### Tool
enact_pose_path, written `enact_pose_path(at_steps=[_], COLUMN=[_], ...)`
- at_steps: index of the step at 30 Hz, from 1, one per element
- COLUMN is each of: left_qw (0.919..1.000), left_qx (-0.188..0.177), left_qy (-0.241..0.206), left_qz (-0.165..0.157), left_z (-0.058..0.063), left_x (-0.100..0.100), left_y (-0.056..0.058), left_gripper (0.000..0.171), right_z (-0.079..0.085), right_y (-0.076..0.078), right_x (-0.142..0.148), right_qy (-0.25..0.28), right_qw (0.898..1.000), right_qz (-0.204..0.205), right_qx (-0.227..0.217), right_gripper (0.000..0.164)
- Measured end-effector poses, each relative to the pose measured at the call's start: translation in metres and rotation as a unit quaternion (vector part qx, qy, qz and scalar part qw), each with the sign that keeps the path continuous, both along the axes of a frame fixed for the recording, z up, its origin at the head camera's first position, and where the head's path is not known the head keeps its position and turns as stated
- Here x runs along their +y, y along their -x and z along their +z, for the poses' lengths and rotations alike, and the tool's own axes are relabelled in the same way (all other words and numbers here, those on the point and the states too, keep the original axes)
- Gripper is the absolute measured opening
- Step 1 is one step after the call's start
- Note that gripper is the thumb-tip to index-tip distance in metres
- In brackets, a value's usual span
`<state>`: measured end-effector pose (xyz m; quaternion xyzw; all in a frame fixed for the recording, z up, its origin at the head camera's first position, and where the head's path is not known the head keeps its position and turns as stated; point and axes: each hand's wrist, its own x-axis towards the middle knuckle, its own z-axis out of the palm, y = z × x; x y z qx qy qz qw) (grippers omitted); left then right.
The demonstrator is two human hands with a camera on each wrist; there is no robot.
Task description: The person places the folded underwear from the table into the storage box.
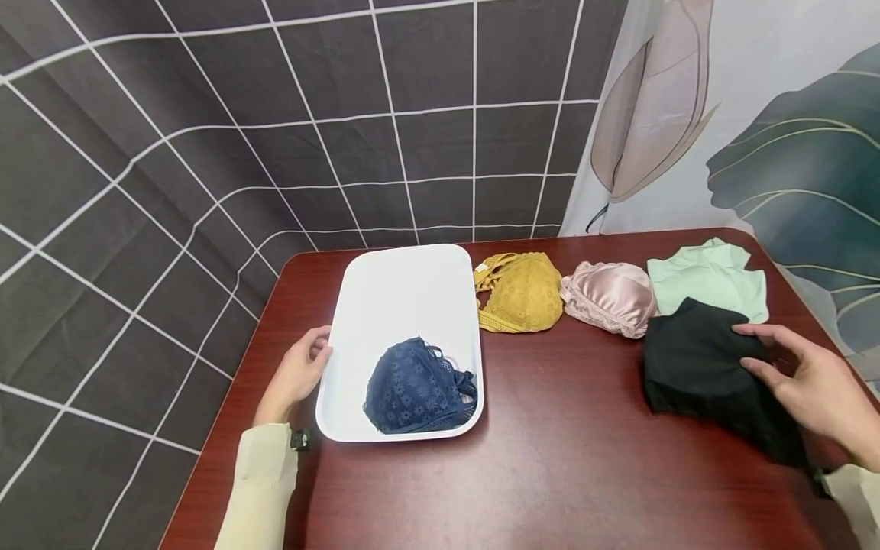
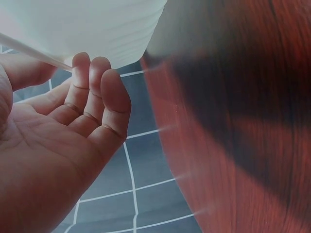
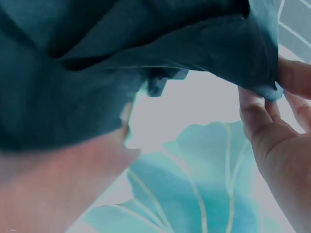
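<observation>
My left hand point(image 1: 301, 368) holds the rim of a white plastic tray point(image 1: 406, 294) at its left side. In the left wrist view, the curled fingers point(image 2: 115, 99) of that hand touch the tray's outer wall point(image 2: 112, 29). A dark blue lace bra point(image 1: 412, 389) lies in the near part of the tray. At the right, my right hand point(image 1: 814, 382) pinches a black cloth garment point(image 1: 701, 355), whose exact kind I cannot tell. Up close in the right wrist view, the garment's edge point(image 3: 228, 53) sits between thumb and fingers, and the cloth hangs to the left.
Right of the tray, a mustard yellow lace bra point(image 1: 525, 294), a pink satin bra point(image 1: 615, 294) and a mint green garment point(image 1: 711, 275) lie in a row on the red-brown table point(image 1: 550, 458). A dark checked curtain point(image 1: 440, 145) hangs behind.
</observation>
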<state>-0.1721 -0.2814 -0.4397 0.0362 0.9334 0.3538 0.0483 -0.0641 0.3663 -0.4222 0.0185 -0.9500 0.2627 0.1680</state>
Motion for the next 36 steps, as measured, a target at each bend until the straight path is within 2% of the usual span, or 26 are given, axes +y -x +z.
enact_pose_path(at_steps=[6,13,17,21,28,36], left_qw=[1.0000,1.0000,1.0000,1.0000,1.0000,1.0000], left_qx=[-0.001,0.000,0.002,0.001,0.002,0.003], left_qy=[-0.001,-0.001,0.000,-0.002,0.002,0.004], left_qz=[0.001,0.002,0.001,0.000,0.002,0.005], left_z=[0.001,0.000,-0.001,-0.001,0.000,0.000], left_x=[0.001,0.000,-0.001,0.000,0.001,0.001], left_y=[0.000,0.000,0.000,0.000,0.000,0.000], left_gripper=[0.041,0.041,0.041,0.041,0.040,0.040], right_z=[0.019,0.037,0.046,0.055,0.065,0.074], right_y=[0.000,0.006,0.012,0.019,0.034,0.051], right_x=[-0.023,-0.049,-0.062,-0.076,-0.104,-0.143], right_qy=[0.019,0.028,0.022,0.038,0.093,0.134], right_qw=[0.999,0.998,0.996,0.991,0.979,0.963], right_qz=[-0.002,0.023,0.040,0.072,0.128,0.171], right_qx=[0.034,0.046,0.072,0.108,0.127,0.159], right_gripper=[0.052,0.056,0.058,0.061,0.065,0.057])
